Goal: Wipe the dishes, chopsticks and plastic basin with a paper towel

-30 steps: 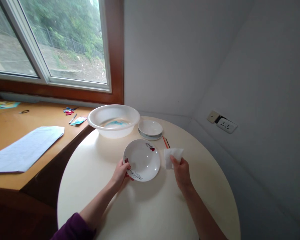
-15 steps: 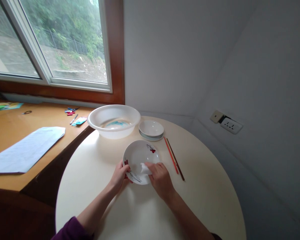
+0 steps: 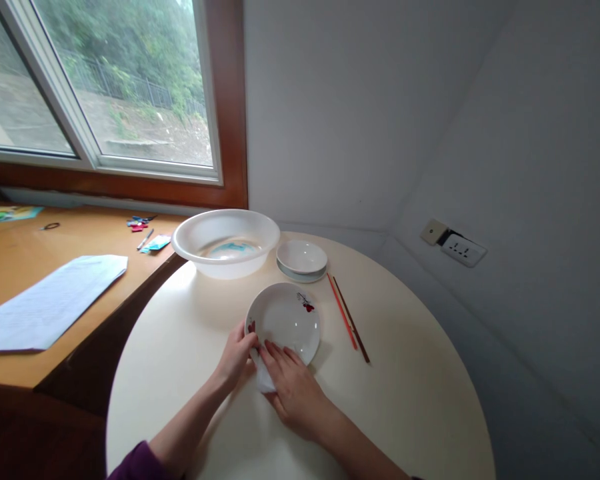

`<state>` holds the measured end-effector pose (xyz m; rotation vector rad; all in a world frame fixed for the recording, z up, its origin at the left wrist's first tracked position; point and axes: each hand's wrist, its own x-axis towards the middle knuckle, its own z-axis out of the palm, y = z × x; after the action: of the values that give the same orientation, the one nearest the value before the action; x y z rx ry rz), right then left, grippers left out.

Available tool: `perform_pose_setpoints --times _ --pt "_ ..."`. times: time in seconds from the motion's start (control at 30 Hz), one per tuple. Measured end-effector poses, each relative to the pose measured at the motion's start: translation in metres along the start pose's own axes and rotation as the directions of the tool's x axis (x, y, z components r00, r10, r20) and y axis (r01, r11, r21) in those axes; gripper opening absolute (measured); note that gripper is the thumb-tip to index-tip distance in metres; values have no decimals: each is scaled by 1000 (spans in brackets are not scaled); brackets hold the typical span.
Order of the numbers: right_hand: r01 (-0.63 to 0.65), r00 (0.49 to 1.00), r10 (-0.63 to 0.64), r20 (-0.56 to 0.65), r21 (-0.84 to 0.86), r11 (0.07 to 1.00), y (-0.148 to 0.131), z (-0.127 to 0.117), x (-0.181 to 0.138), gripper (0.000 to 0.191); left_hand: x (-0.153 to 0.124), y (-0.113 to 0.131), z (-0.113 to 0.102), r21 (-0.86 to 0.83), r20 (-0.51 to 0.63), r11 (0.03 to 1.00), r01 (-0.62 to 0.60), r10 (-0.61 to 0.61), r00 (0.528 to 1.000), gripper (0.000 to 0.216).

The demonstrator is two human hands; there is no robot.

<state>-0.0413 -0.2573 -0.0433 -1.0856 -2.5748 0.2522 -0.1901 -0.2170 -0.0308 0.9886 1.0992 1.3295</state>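
A white plate [image 3: 280, 313] with red flowers and dark twigs is held tilted above the round table. My left hand [image 3: 237, 357] grips its left rim, thumb on top and the other fingers underneath. At the near rim my right hand [image 3: 293, 387] presses a white tissue [image 3: 265, 379] against the plate. Its fingers lie fairly straight over the rim, with the thumb lower down. Part of the tissue hangs below the edge; the rest is hidden under the fingers.
A translucent basin [image 3: 225, 267] stands at the back of the round table [image 3: 410, 413]. Beside it a white bowl [image 3: 303, 257] rests on another dish [image 3: 305, 276]. Several chopsticks [image 3: 347, 317] lie to the right. A wooden desk [image 3: 95, 233] with papers [image 3: 55, 300] adjoins on the left.
My right hand has moved from the plate's inside down and left to its near rim, taking the tissue along, and its fingers have straightened. My left hand keeps its grip.
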Motion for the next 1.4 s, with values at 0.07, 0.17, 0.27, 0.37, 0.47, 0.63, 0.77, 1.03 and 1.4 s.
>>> perform_pose_setpoints --times 0.07,0.17,0.27,0.37,0.47,0.63,0.77,1.03,1.4 --pt "-18 1000 18 -9 -30 999 4 4 2 64 -1 1 0 -6 0 1000 29 -29 1000 9" --pt "-14 999 12 -44 -61 998 12 8 3 63 0 3 0 -27 0 995 97 -97 995 9" --pt "16 995 -25 -100 -97 995 25 7 1 57 5 5 -3 -70 -39 981 180 -183 982 7" --pt "58 982 -82 -168 -145 988 37 4 -1 50 10 8 -7 -98 -58 963 251 -258 964 9" --pt "115 958 -162 -237 -200 973 42 2 0 45 10 10 -8 -139 -58 957 255 -264 963 12" --pt "114 891 -233 -389 -304 946 29 -3 11 41 -3 15 6 -256 -58 963 79 -97 994 31" --pt "44 891 -162 -424 -273 961 8 0 24 39 -14 15 20 -297 -22 954 44 -53 998 57" --pt "155 913 -255 -317 -310 938 6 1 20 35 1 20 2 -290 -182 951 106 -163 970 27" --pt "152 845 -299 -443 -337 929 13 -20 15 31 -5 30 6 -511 -51 843 165 -221 974 35"
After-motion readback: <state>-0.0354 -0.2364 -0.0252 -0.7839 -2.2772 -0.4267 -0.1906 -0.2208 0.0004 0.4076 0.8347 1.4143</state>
